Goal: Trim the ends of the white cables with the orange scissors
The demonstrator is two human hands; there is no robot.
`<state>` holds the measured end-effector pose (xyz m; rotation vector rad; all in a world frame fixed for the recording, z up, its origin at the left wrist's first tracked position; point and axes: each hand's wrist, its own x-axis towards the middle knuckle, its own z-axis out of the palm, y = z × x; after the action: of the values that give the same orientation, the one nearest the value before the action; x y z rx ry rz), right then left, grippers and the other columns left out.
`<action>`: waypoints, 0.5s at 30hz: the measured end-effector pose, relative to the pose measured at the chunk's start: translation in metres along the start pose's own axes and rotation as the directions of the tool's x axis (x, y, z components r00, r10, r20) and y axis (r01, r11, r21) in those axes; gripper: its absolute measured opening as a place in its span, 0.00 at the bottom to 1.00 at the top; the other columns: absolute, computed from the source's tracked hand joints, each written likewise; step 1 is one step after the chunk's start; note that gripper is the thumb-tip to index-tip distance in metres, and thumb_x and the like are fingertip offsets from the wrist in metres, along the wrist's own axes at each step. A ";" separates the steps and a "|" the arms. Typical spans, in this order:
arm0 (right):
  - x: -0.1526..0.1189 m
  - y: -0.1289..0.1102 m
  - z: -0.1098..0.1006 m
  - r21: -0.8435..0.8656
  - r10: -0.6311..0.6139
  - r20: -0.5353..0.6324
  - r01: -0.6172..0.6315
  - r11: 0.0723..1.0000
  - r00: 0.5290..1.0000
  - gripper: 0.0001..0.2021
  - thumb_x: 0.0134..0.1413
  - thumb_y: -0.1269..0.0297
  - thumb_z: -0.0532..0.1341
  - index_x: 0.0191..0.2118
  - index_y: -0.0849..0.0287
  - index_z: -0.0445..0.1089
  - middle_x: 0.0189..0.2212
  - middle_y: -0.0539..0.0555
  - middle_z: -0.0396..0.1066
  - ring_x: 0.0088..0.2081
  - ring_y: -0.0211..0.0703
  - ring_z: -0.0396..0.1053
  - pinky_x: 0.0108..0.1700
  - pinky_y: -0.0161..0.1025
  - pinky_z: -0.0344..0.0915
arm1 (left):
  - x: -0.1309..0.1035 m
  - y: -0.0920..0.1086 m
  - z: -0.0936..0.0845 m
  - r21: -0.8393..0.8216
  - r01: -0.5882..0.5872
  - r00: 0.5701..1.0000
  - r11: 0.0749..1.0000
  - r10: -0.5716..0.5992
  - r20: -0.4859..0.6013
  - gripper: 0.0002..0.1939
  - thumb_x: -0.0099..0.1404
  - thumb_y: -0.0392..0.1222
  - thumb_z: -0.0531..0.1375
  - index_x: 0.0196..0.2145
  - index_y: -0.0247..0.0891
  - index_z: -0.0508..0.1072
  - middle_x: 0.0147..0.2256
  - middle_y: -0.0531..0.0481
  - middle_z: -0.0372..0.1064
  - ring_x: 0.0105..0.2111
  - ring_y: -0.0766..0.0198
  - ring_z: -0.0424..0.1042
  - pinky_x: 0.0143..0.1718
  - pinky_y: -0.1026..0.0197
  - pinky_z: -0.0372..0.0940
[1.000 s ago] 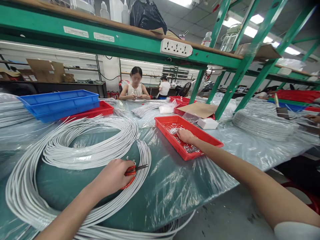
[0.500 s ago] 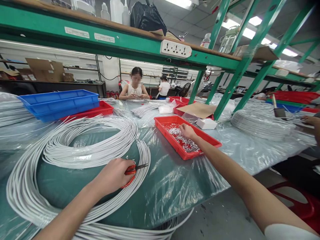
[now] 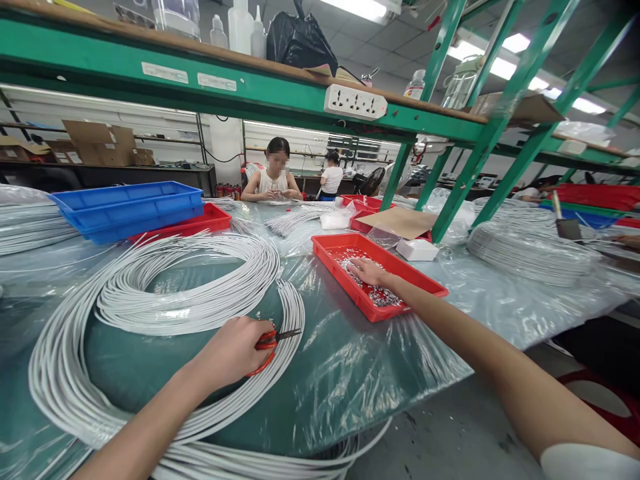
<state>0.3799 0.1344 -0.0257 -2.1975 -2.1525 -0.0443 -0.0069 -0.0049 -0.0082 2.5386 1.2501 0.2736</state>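
My left hand (image 3: 245,343) is closed around a pair of orange-handled pliers (image 3: 270,343). Their dark, slim jaws point right, over the ends of a bundle of white cables (image 3: 289,313). Farther right, my right hand (image 3: 369,272) reaches into a red tray (image 3: 325,263) with its fingers stretched out. Its fingertips lie among many small shiny metal pieces (image 3: 383,295), too small to name. A larger coil of white cables (image 3: 175,320) lies beyond my left hand and curves round to the left.
Blue trays (image 3: 125,207) sit on a red one at the back left. A small white box (image 3: 417,250) stands behind the red tray. A green shelf frame (image 3: 280,100) spans overhead. Across the table sits a person (image 3: 273,180). Another cable coil (image 3: 530,257) lies at right.
My right hand has lowered and shifted slightly left in the tray, its fingers now extended rather than bunched. The left hand still grips the pliers; the view has shifted slightly.
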 end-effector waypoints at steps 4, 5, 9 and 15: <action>-0.003 -0.005 -0.001 -0.055 -0.093 0.057 0.096 0.994 0.994 0.22 0.68 0.52 0.49 0.60 0.57 0.63 0.62 0.61 0.61 0.61 0.52 0.61 0.61 0.49 0.59 | 0.000 0.000 0.000 -0.011 0.007 1.000 1.000 -0.007 -0.002 0.08 0.55 0.31 0.50 0.22 0.39 0.54 0.19 0.54 0.56 0.20 0.65 0.49 0.25 0.61 0.42; -0.003 -0.006 -0.001 -0.072 -0.110 0.063 0.115 0.991 0.992 0.23 0.68 0.51 0.48 0.61 0.57 0.63 0.62 0.61 0.61 0.62 0.52 0.60 0.62 0.48 0.58 | 0.000 0.000 0.001 -0.013 0.009 1.000 1.000 -0.009 0.000 0.08 0.55 0.31 0.50 0.22 0.39 0.54 0.19 0.54 0.56 0.19 0.66 0.49 0.25 0.61 0.42; 0.001 -0.005 0.003 -0.137 -0.153 0.047 0.158 0.978 0.987 0.23 0.69 0.53 0.48 0.59 0.63 0.63 0.61 0.65 0.61 0.61 0.54 0.60 0.62 0.48 0.56 | 0.001 -0.002 0.002 -0.012 0.005 1.000 1.000 -0.005 -0.005 0.09 0.56 0.32 0.50 0.22 0.39 0.53 0.18 0.55 0.54 0.19 0.66 0.46 0.24 0.61 0.41; 0.006 0.000 0.010 -0.199 -0.131 0.021 0.133 0.971 0.991 0.19 0.64 0.57 0.58 0.56 0.60 0.65 0.56 0.60 0.66 0.54 0.51 0.67 0.55 0.56 0.64 | 0.002 -0.003 0.003 -0.011 0.005 1.000 1.000 -0.005 0.001 0.09 0.56 0.32 0.51 0.22 0.39 0.54 0.18 0.55 0.55 0.19 0.66 0.47 0.24 0.60 0.41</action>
<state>0.3794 0.1411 -0.0356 -2.1497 -2.3916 -0.2715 -0.0073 -0.0022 -0.0117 2.5260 1.2504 0.2770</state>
